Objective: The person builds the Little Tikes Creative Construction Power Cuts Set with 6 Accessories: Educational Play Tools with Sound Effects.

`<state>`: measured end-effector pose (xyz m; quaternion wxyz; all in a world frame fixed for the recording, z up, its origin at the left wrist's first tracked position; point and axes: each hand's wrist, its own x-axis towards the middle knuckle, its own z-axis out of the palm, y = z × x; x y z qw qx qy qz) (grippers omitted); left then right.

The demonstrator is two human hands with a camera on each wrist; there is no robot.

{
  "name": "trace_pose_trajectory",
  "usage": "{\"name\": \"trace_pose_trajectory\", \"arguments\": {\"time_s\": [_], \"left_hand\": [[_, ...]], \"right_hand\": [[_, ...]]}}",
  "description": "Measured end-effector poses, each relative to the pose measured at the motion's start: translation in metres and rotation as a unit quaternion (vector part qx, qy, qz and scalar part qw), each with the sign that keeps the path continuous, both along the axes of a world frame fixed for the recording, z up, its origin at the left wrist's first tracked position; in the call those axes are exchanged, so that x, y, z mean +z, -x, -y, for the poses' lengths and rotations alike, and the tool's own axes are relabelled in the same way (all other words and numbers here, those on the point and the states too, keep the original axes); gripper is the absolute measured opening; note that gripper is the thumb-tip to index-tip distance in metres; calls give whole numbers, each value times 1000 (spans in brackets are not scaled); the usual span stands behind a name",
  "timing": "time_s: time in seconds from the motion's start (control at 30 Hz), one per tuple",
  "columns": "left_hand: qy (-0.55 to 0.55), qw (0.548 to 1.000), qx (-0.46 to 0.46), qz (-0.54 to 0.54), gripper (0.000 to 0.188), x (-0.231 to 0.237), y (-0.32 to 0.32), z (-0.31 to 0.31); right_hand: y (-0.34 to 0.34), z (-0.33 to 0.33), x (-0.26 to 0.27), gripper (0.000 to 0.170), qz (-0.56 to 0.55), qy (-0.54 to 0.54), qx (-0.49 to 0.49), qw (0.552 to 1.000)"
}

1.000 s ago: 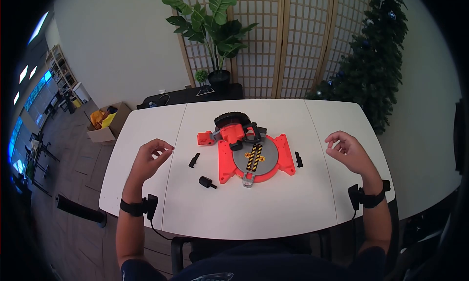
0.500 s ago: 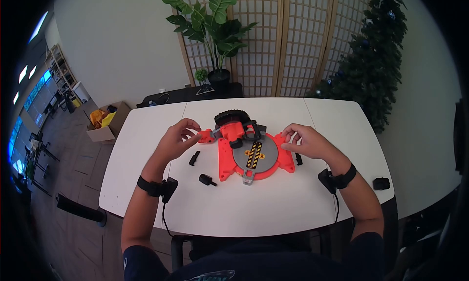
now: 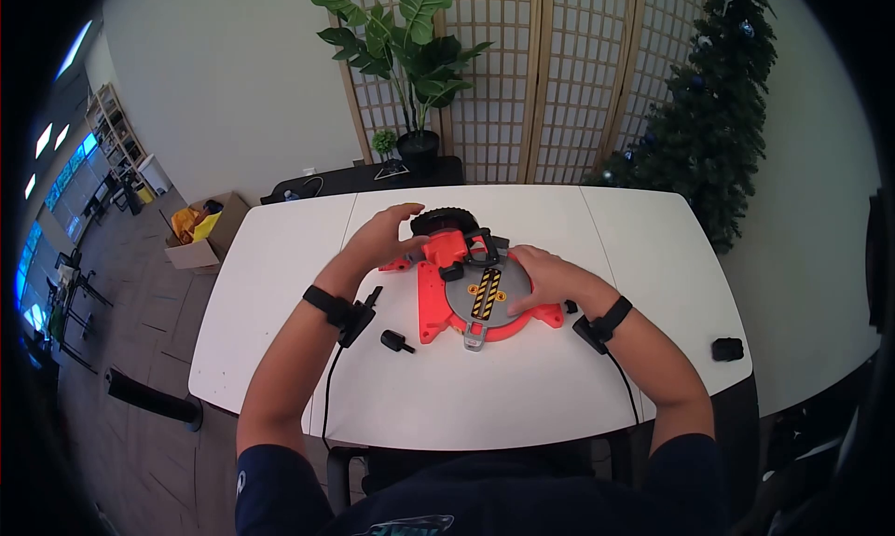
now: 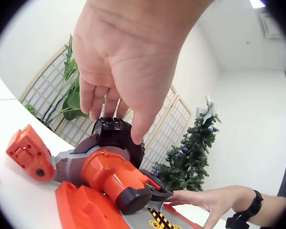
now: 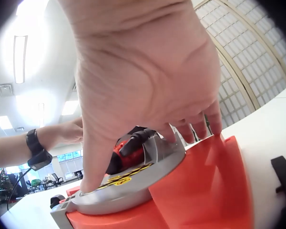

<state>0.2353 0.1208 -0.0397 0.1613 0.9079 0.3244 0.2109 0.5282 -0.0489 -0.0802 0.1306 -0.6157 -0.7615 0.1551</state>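
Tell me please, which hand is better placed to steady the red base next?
Probably right: the right hand spans the right side of the red base, its thumb by the grey disc, while the left hand is by the black wheel-like part.

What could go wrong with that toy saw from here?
The left hand is at the black blade cover; lifting there might swing the saw head. The right hand spans the grey turntable, which could rotate. The left wrist camera might knock the loose black clip beside it.
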Motion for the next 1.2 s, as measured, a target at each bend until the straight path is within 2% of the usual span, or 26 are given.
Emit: {"name": "trace_pose_trajectory", "arguments": {"time_s": [0.03,0.07,0.13,0.27,0.33,0.53,0.77,0.83,1.07,1.2], "left_hand": [[13,1000,-18,-7,58,0,-4,-3],[26,999,-37,-15,57,-1,-6,-4],[34,999,-30,-8,55,-2,-10,-4],[31,999,-33,-15,47,-5,-14,-12],[27,999,-30,-12,45,-7,-15,-14],[9,1000,2,-15,40,-10,-17,-14],[-20,999,40,-3,35,-16,-16,-20],[-21,998,58,1,35,-17,-15,-22],[-18,990,138,-3,34,-18,-9,-35],[-25,989,148,-3,33,-19,-9,-43]], "right_hand": [[1,-2,-1,110,17,21,8,1000],[3,-3,-3,110,17,21,8,1000],[4,-4,-5,119,62,27,19,998],[4,-2,-9,122,54,24,18,998],[3,-2,-13,125,95,4,45,994],[2,2,-11,125,45,-2,42,998],[7,7,-9,123,60,6,26,998],[8,8,-13,124,89,-24,23,995],[8,9,-16,124,91,-29,25,995],[7,10,-17,123,88,-32,29,995]]}}
